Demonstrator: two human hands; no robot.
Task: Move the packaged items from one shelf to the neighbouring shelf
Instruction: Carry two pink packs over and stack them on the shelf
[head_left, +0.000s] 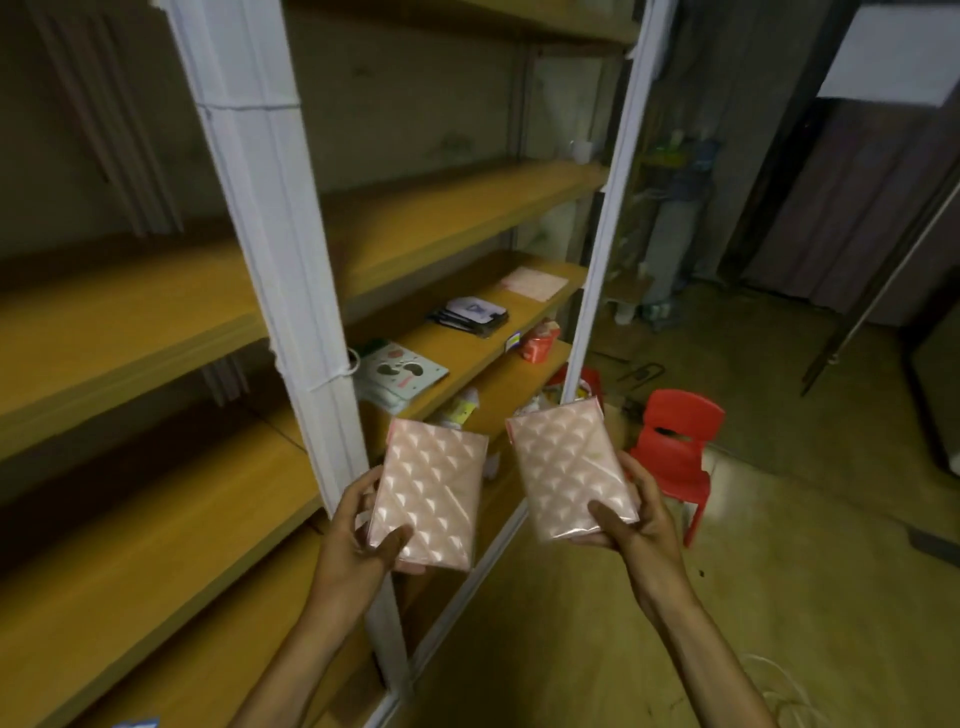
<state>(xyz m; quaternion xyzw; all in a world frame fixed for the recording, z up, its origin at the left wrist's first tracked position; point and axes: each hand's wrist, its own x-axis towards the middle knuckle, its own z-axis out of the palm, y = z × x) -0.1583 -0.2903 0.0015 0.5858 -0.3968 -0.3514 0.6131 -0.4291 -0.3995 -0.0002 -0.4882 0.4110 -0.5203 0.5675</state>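
The left hand (358, 540) is clamped on the lower left corner of a pink quilted-pattern packet (431, 493), thumb pressed on its glossy front and fingers curled behind. The right hand (631, 519) grips a second pink quilted packet (569, 467) the same way at its lower right corner, thumb on the face and fingers wrapped around the back. Both packets are held upright in the air, side by side and apart, tilted slightly away from each other.

The landmark is the white upright post (270, 208) that divides the two shelving bays. The left packet hangs just in front of the post's lower part; the right packet is further to the right of it, in front of the right bay.

To the right of the post, a wooden shelf board (467, 343) carries a flat light-blue illustrated packet (400, 371) nearest the post, then a dark stack of flat packs with a white top (470, 314), then a pale pink flat packet (535, 283) at the far end. A red carton (540, 343) sits on the board below. To the left of the post, the wooden boards (130, 322) are bare.

Far right of the post, a small red plastic chair (675, 452) stands on the floor.
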